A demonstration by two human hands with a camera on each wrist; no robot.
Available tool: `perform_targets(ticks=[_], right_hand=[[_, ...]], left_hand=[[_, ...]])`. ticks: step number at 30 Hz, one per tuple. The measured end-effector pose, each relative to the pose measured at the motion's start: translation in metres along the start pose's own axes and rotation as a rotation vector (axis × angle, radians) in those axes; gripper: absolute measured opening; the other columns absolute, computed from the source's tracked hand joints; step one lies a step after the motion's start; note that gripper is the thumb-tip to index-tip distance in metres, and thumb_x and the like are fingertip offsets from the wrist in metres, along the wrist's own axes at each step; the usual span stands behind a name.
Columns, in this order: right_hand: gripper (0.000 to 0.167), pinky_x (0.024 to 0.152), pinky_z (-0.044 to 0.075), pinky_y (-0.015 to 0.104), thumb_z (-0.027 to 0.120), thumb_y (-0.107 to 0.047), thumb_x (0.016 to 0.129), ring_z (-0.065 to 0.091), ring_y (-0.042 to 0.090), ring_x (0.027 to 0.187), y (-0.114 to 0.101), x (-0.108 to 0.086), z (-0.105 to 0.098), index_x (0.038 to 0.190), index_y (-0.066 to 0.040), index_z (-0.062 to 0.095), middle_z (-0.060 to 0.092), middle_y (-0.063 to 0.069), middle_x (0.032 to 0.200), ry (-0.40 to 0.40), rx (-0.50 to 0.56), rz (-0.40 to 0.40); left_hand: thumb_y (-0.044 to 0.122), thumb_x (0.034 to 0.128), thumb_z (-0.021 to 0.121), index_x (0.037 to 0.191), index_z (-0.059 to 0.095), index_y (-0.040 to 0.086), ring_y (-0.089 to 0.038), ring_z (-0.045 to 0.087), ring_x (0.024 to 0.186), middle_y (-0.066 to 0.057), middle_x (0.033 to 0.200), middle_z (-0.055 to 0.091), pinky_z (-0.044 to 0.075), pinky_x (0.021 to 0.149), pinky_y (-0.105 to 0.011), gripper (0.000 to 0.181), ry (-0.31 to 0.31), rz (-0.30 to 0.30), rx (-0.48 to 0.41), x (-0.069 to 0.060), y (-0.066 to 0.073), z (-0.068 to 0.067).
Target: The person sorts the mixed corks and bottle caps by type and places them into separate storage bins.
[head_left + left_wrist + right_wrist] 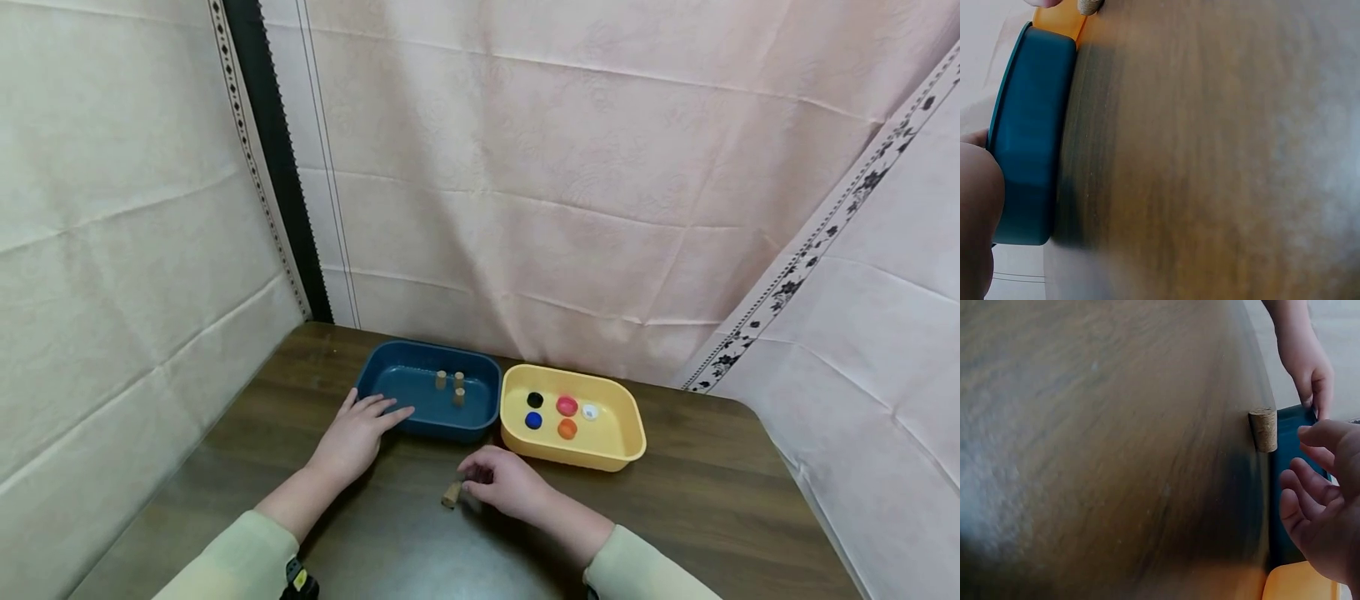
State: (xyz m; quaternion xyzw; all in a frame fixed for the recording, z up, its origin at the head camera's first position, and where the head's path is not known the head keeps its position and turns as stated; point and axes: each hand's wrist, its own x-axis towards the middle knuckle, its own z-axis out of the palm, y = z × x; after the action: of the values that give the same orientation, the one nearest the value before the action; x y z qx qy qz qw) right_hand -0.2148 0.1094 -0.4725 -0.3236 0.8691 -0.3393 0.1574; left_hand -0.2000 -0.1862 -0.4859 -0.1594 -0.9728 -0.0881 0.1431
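A small cork [451,496] is on the table just in front of my right hand [513,483]. In the right wrist view, a gap shows between the cork [1264,431] and the loosely bent fingers [1310,434]. My left hand [352,437] rests at the near left of the dark blue tray [420,423], its fingers spread over the rim. Several corks [459,397] stand inside that tray, toward its right end. In the left wrist view, part of the left hand [979,206] shows beside the tray's wall [1032,137].
A yellow tray [630,417] adjoins the blue one on the right. It holds black [535,400], blue [533,420], red [567,406], orange [567,428] and white [590,412] round pieces. Pale cloth [562,208] hangs behind the brown wooden table [712,500].
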Motion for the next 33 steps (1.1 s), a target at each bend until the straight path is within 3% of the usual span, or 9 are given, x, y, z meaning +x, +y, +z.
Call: perform_targets(ticks=[6, 15, 33], right_hand=[[0.023, 0.083, 0.052, 0.022, 0.070, -0.026, 0.093, 0.057, 0.003, 0.089, 0.001, 0.006, 0.001, 0.116, -0.022, 0.072, 0.062, -0.013, 0.103, -0.061, -0.147, -0.090], [0.025, 0.093, 0.050, 0.023, 0.068, -0.026, 0.095, 0.058, 0.003, 0.104, 0.000, 0.009, 0.001, 0.120, -0.026, 0.070, 0.063, -0.012, 0.115, -0.124, -0.435, -0.294], [0.023, 0.092, 0.050, 0.022, 0.068, -0.023, 0.095, 0.059, 0.002, 0.101, 0.002, 0.016, 0.003, 0.118, -0.025, 0.069, 0.064, -0.014, 0.113, -0.151, -0.449, -0.329]], left_hand=[[-0.001, 0.0936, 0.059, 0.140, 0.058, 0.031, -0.034, 0.050, 0.131, -0.007, 0.138, 0.059, 0.020, 0.115, -0.063, 0.057, 0.003, 0.003, 0.000, 0.000, -0.001, -0.001], [-0.003, 0.0925, 0.059, 0.141, 0.058, 0.031, -0.034, 0.051, 0.130, -0.007, 0.137, 0.060, 0.021, 0.115, -0.063, 0.058, 0.014, 0.026, 0.008, 0.003, 0.001, 0.000], [-0.003, 0.0919, 0.060, 0.140, 0.058, 0.031, -0.034, 0.050, 0.131, -0.007, 0.138, 0.059, 0.019, 0.115, -0.063, 0.059, 0.001, -0.006, 0.010, -0.001, 0.001, -0.001]])
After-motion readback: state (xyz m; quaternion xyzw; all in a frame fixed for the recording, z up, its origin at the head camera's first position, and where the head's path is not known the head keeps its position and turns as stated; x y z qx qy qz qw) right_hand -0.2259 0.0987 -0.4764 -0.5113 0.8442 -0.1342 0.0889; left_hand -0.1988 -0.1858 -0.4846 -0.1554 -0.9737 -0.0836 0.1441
